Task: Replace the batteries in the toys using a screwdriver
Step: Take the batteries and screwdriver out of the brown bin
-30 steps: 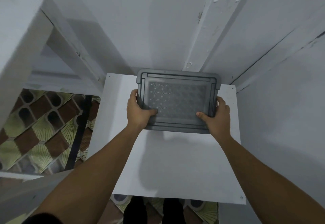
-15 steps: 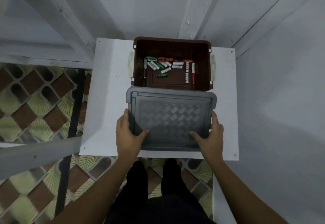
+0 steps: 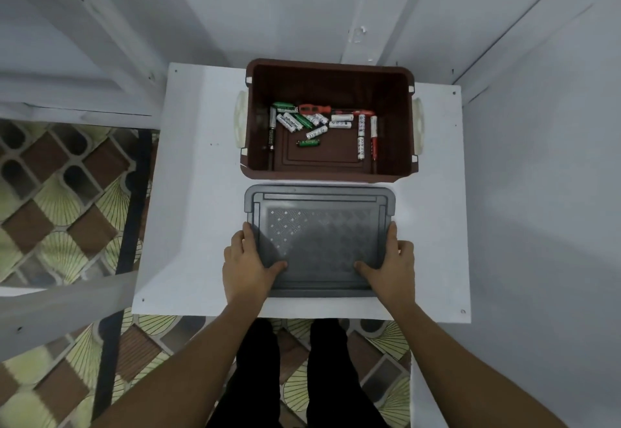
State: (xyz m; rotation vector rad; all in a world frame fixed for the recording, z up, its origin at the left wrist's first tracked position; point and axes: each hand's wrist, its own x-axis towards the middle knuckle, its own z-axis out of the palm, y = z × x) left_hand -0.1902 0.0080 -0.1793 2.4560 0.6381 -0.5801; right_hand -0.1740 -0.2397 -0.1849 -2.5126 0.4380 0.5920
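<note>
The batteries (image 3: 316, 122) lie loose in a scattered heap on the floor of an open brown box (image 3: 329, 175). Most are white, a few are green and one is dark, and they gather toward the far left of the floor. A red-handled screwdriver (image 3: 314, 109) lies among them along the far side. A slim red and white tool (image 3: 373, 137) lies lengthwise near the right wall, just beside two white batteries set end to end. The box stands at the far middle of a white bench (image 3: 198, 192), with a pale handle (image 3: 239, 122) on each short side.

Just in front of the box, a little apart from it, is a grey lid (image 3: 319, 236) with a woven pattern on its top face. It sits level over the bench, though whether it rests on the surface or is held just above it cannot be told. The left hand (image 3: 247, 266) grips the lid's near left corner and the right hand (image 3: 391, 266) grips the near right corner. On each hand the thumb is pressed down on the top face and the fingers (image 3: 249, 236) run close together along the side edge, so the lid is pinched between thumb and fingers. The fingers that reach below the rim are hidden.

Both bare forearms reach in from the near edge. Between them, legs in black trousers (image 3: 255, 377) stand on a floor of brown and pale green patterned tiles (image 3: 60, 192). White walls (image 3: 268, 7) close in behind the bench and on its right.
</note>
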